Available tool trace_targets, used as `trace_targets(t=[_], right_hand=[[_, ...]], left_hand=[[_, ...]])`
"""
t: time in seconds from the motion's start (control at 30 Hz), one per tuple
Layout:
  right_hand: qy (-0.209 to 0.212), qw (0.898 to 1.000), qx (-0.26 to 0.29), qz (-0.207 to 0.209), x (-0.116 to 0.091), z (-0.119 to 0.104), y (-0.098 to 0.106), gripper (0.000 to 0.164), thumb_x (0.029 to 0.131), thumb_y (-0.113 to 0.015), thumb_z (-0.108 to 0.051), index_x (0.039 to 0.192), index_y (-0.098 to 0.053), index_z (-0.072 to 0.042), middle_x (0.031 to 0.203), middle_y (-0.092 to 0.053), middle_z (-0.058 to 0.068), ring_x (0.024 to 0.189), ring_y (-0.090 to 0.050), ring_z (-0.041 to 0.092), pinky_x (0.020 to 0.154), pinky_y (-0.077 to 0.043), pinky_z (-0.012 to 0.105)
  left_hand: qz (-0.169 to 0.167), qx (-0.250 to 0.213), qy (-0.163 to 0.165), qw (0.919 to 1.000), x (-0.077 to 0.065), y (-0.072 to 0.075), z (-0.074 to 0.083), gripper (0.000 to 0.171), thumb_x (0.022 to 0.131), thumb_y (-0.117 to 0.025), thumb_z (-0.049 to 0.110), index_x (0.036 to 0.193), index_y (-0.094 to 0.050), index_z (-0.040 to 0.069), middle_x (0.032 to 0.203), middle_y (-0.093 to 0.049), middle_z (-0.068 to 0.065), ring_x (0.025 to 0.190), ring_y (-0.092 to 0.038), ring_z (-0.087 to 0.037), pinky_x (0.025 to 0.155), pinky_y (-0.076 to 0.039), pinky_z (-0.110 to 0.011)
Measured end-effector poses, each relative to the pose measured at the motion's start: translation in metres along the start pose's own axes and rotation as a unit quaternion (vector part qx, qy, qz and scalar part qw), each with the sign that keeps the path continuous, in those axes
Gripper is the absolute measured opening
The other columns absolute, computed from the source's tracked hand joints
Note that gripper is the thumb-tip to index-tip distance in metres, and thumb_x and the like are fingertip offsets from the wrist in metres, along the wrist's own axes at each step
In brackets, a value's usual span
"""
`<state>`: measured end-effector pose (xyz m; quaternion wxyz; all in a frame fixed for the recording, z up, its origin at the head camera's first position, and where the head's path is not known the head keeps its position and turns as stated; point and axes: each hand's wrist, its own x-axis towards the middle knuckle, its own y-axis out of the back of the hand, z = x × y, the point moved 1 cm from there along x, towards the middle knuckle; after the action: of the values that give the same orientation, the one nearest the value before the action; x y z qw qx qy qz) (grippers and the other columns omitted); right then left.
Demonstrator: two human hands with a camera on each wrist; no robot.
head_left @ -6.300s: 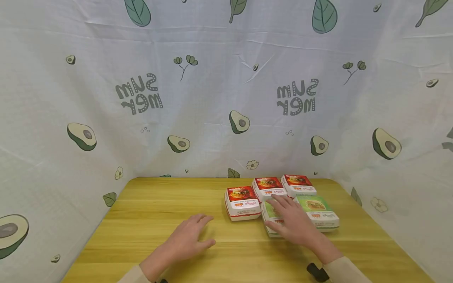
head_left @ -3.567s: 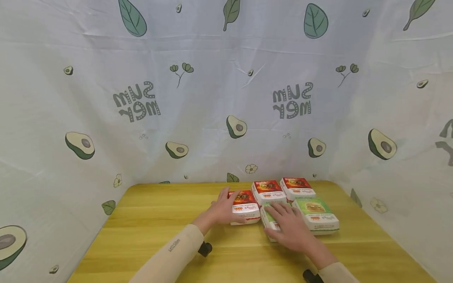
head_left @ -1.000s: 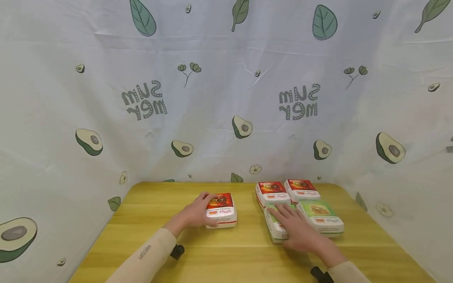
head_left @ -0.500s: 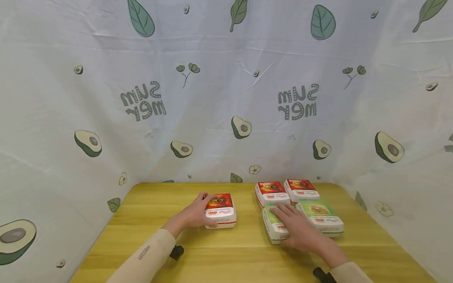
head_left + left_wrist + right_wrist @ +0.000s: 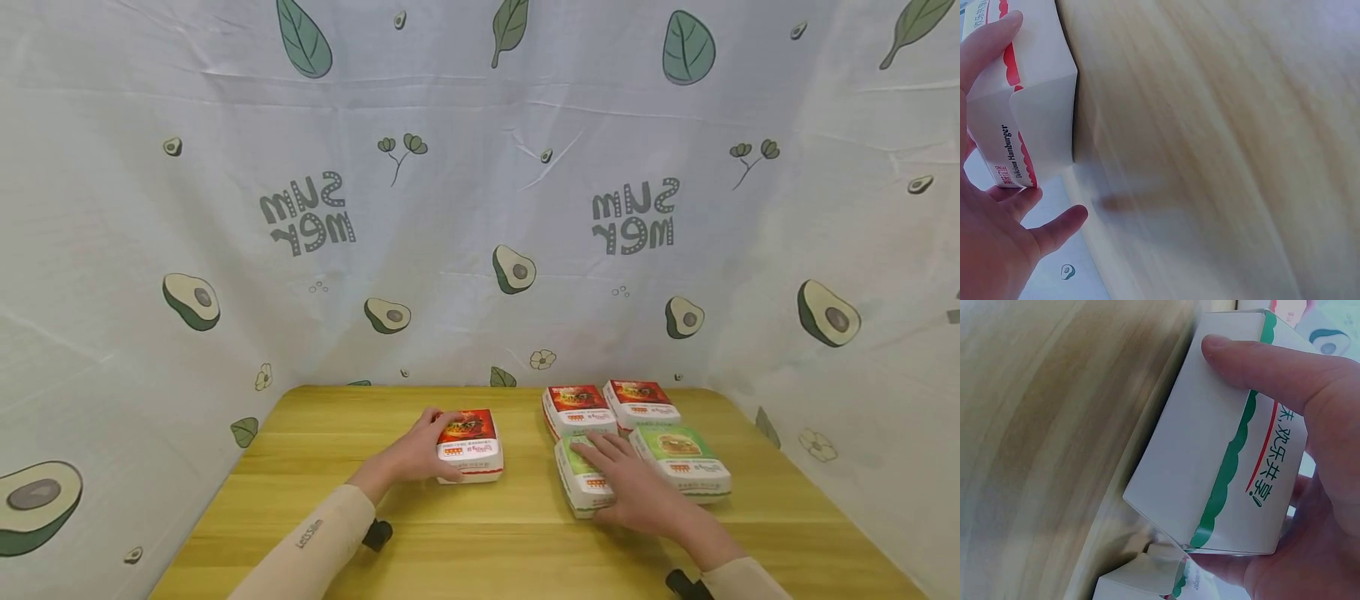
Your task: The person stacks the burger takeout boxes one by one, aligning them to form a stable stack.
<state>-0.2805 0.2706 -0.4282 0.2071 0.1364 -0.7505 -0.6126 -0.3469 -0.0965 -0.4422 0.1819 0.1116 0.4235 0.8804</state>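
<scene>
A red-and-white hamburger box (image 5: 472, 446) sits left of the others on the table. My left hand (image 5: 414, 450) grips it from its left side, thumb on the near side and fingers toward the back. In the left wrist view the thumb presses the white wall of this box (image 5: 1041, 119), while one finger sticks out free. My right hand (image 5: 633, 483) holds a green-and-white hamburger box (image 5: 581, 479), its fingers lying over the top. In the right wrist view the thumb lies along the side of the green-trimmed box (image 5: 1204, 456); the other fingers are mostly hidden behind it.
Two more red hamburger boxes, one at the middle (image 5: 577, 410) and one at the right (image 5: 641, 403), stand behind. Another green hamburger box (image 5: 681, 458) stands right beside my right hand. All are on the wooden table (image 5: 337, 417), with a patterned cloth (image 5: 450, 208) behind.
My left hand has taken hold of the front red box and moved it left, away from the group. My right hand stays on the green box, which has shifted slightly toward me.
</scene>
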Motion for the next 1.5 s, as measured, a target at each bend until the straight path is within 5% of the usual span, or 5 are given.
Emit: trace_targets(t=[0.87, 1.07, 1.5], right_hand=[[0.025, 0.999, 0.001, 0.026, 0.001, -0.012, 0.01, 0.094, 0.073, -0.087, -0.032, 0.154, -0.04, -0.029, 0.161, -0.035, 0.012, 0.148, -0.028, 0.043, 0.11, -0.026, 0.072], [0.018, 1.0, 0.012, 0.019, 0.008, -0.023, 0.015, 0.094, 0.075, -0.085, -0.036, 0.156, -0.036, -0.035, 0.164, -0.032, 0.008, 0.148, -0.029, 0.038, 0.105, -0.037, 0.068], [0.046, 0.998, 0.016, 0.03, 0.028, -0.037, 0.026, 0.093, 0.077, -0.084, -0.035, 0.157, -0.035, -0.032, 0.164, -0.031, 0.006, 0.148, -0.03, 0.035, 0.103, -0.042, 0.064]], left_hand=[[-0.009, -0.019, -0.003, 0.9998, 0.0, -0.002, -0.001, 0.093, 0.073, -0.087, 0.041, 0.151, -0.037, 0.034, 0.152, -0.027, -0.011, 0.12, -0.049, -0.03, 0.1, -0.044, -0.056], [-0.008, -0.003, -0.004, 1.0, 0.001, -0.003, -0.002, 0.092, 0.075, -0.085, 0.042, 0.152, -0.035, 0.035, 0.154, -0.026, -0.011, 0.121, -0.049, -0.03, 0.101, -0.044, -0.055], [-0.005, 0.003, -0.017, 0.9998, 0.002, 0.0, 0.0, 0.092, 0.076, -0.086, 0.041, 0.152, -0.035, 0.034, 0.15, -0.03, -0.01, 0.118, -0.049, -0.03, 0.098, -0.045, -0.054]])
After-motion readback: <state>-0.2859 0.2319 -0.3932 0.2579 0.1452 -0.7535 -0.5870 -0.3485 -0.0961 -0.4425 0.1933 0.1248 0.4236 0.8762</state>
